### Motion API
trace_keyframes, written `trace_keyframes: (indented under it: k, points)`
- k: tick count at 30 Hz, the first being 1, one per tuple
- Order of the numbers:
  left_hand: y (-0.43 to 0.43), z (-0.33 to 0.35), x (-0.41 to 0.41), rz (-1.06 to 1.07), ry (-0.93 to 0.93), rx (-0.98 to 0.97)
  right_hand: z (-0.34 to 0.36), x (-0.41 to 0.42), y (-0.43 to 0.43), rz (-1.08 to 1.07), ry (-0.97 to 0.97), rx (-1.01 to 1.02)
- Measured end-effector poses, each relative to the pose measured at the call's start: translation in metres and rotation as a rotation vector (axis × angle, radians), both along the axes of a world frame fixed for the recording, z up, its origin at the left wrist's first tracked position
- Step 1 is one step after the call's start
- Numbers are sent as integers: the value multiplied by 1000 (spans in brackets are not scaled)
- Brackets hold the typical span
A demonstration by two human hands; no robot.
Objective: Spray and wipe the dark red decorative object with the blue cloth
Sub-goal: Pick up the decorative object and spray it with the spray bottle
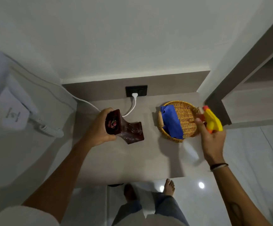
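Observation:
The dark red decorative object [129,130] is a glossy vase-like piece with a wide base and dried bits in its open top. It stands on the grey counter [140,160]. My left hand [98,128] grips its upper part. The blue cloth [171,122] lies folded in the left half of a round wicker basket [188,119]. My right hand [212,139] holds a spray bottle with a yellow and orange head [211,119] just right of the basket, its clear body blurred below the hand.
A black wall socket [136,91] with a white plug and cable [130,108] sits behind the object. A white appliance [13,115] stands at the left. A grey partition [219,110] rises right of the basket. My feet and glossy floor tiles show below the counter's front edge.

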State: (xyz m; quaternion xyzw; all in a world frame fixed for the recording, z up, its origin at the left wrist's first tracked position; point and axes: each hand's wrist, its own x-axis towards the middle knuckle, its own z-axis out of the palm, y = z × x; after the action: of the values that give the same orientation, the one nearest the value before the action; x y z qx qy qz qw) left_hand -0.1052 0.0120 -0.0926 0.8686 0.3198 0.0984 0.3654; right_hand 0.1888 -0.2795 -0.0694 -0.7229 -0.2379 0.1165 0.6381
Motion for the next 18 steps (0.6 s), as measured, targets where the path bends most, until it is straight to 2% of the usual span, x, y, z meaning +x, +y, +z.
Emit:
trace_keyframes:
  k: [3, 8, 13, 18]
  points:
    - [1, -10, -12, 22, -13, -92, -5, -32, -2, 213, 199, -88]
    - [1, -13, -17, 14, -75, -194, -18, -79, 20, 608, 300, -225]
    - [1, -13, -13, 8, -81, -187, -22, -96, 56, 770, 205, -302]
    - [2, -12, -15, -3, -54, -165, -18, -102, 76, 821, 133, -351]
